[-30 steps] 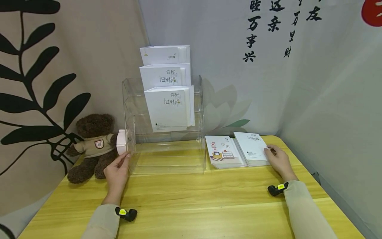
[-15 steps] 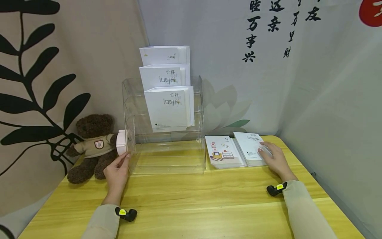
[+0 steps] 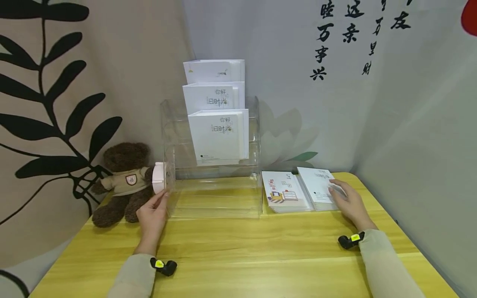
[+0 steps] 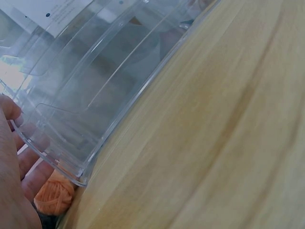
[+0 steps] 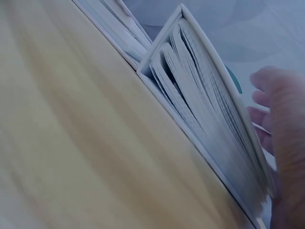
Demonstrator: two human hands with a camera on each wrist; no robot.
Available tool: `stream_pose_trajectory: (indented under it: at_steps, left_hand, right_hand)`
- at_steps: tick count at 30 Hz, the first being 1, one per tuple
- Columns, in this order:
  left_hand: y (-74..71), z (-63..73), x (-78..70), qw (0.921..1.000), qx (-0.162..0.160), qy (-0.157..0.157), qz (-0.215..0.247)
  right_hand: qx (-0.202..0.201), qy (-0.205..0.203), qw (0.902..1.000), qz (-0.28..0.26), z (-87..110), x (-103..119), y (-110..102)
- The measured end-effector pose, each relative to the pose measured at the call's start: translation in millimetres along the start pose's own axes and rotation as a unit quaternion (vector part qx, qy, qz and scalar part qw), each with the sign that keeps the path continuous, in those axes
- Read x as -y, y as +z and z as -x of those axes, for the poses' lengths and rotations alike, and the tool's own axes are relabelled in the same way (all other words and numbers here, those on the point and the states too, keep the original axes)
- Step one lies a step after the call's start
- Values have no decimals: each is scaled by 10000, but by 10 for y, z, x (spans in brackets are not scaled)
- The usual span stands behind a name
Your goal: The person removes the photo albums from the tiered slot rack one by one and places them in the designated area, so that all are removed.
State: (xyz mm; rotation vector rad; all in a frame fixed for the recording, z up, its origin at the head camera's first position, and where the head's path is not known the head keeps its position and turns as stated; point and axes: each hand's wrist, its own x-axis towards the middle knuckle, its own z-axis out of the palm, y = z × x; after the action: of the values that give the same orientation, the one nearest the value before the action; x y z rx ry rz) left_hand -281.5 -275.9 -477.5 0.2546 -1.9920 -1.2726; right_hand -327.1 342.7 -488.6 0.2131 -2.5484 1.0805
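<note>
A clear acrylic tiered rack (image 3: 216,209) stands on the table, and my left hand (image 3: 152,217) grips its lower left side edge. The left wrist view shows the thumb in front of the clear panel and the fingers behind it. Three white albums (image 3: 218,142) stand one above another on the rack's tiers. To the rack's right, my right hand (image 3: 352,205) rests over the right edge of a white hardcover album (image 3: 313,190), its fingers loosely extended on the cover. Left of that album lies another with a colourful drawing (image 3: 285,192). The right wrist view shows the albums' page edges.
A brown teddy bear (image 3: 124,182) in a beige shirt sits left of the rack, beside a pale pink object (image 3: 158,178). An orange yarn ball (image 4: 55,193) lies behind the rack's side. The wooden table (image 3: 261,256) meets grey fabric walls behind and at right.
My right hand has moved left from the album's right edge onto its cover. The left hand keeps its grip on the rack. The head view has swung slightly left.
</note>
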Motion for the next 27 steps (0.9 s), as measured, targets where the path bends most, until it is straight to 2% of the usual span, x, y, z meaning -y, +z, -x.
stream_pose_trajectory:
  at_steps: [4,9,13,17,22,27]
  left_hand:
    - [12,-6,13,10000,-22,53,19]
    - [20,-23,-5,9999,-41,118,-70]
    - [-17,-23,5,9998,-147,53,-154]
    - [-32,-24,2,9999,-101,29,-44]
    - [-30,-22,-5,9999,-77,-3,93]
    - [-22,-25,-3,9998,-84,-16,188]
  right_hand:
    - [-314,212,9992,-105,13,40,-14]
    - [-704,76,9974,-122,16,57,-25]
    - [-925,26,9956,-157,35,102,36]
    - [-1280,-214,9908,-382,8,195,105]
    - [-1429,-767,9804,-1122,-138,610,221]
    - [-1188,-1654,9654,-1631,-236,1209,409]
